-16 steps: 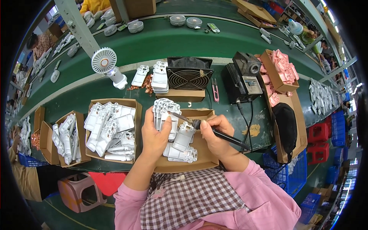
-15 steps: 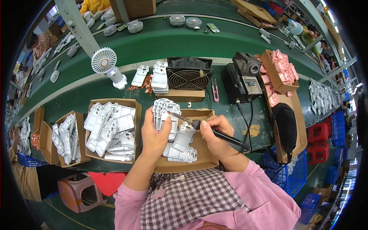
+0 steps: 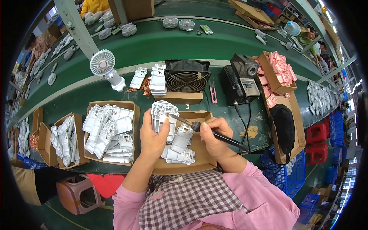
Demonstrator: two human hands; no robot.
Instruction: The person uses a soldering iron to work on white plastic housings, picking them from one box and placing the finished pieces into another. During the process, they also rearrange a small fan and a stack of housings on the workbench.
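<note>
My left hand is closed around a fanned stack of white plastic casings, held above the cardboard tray. In my right hand is a soldering iron, gripped by its dark handle. Its metal tip points left and meets the top casing near my left thumb; the exact contact is too small to make out. Below, several more white casings lie overlapping in the tray.
Boxes of white casings stand at left. Behind the tray are a black fan, pink snips and a black soldering station with its cable. A white handheld fan stands back left; pink parts fill a box at right.
The whole view has shifted slightly. Both hands keep the same hold, with the iron's tip still at the top casing. On the far belt, the fan heads have moved left.
</note>
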